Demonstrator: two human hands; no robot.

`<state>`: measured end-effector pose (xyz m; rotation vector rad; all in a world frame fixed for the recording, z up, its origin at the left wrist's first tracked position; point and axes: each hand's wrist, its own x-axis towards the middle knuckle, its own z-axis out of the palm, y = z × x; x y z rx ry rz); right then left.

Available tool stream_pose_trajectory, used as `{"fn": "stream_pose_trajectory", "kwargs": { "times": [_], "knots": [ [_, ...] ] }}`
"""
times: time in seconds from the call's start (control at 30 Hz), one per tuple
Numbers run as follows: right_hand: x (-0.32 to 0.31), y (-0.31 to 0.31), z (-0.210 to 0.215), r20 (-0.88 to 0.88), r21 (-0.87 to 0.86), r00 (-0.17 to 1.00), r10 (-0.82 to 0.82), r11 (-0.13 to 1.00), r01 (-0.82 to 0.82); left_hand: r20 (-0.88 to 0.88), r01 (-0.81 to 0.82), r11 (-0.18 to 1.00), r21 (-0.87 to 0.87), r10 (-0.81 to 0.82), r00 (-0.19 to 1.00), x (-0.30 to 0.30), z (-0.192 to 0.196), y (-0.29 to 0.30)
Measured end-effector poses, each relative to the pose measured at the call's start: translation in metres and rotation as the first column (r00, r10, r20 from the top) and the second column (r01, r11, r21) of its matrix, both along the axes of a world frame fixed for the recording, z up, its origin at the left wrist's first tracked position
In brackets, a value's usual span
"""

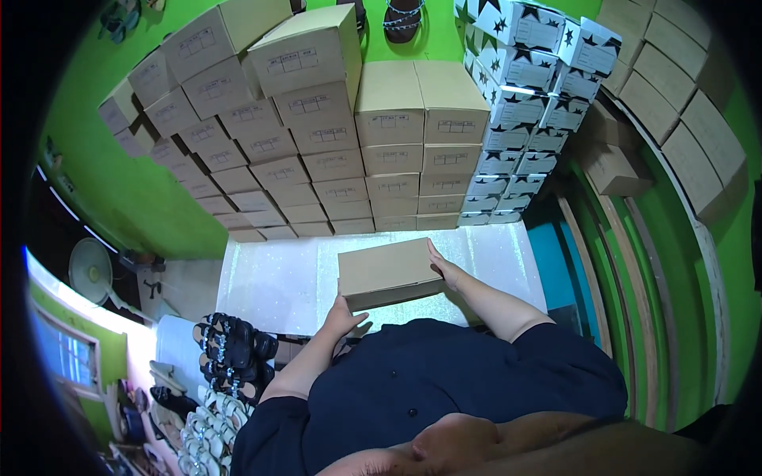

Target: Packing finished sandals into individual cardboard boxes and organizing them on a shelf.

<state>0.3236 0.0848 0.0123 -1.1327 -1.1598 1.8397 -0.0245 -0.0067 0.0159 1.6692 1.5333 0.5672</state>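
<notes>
A closed brown cardboard shoebox point(387, 270) is held in front of me, over the near part of a glittery white table point(274, 278). My left hand point(343, 319) grips its near left corner, with the thumb pointing right below the box. At the box's right end, my right hand point(444, 268) is pressed along the side, fingers reaching to the far corner. The box is slightly tilted, its right end farther from me. Its underside and what is inside are hidden.
Stacked brown shoeboxes point(389, 119) line the table's far edge, with white star-patterned boxes point(520, 67) at the right end. Black sandals point(230, 353) and white sandals point(210, 432) are piled at lower left, near a fan point(91, 270). Shelves with boxes point(667, 75) stand at right.
</notes>
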Motion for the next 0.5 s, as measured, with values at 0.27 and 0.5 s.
{"fn": "stream_pose_trajectory", "kwargs": {
  "times": [0.27, 0.5],
  "knots": [
    [0.001, -0.015, -0.009, 0.693, 0.317, 0.714, -0.098, 0.931, -0.180, 0.136, -0.017, 0.999, 0.049, 0.010, 0.991, -0.018, -0.045, 0.002],
    [-0.031, -0.064, 0.016, 0.835, 0.550, 0.442, -0.327, 0.462, -0.696, -0.376, 0.207, 0.919, 0.334, -0.072, 0.924, 0.016, 0.017, 0.049]
  ]
}}
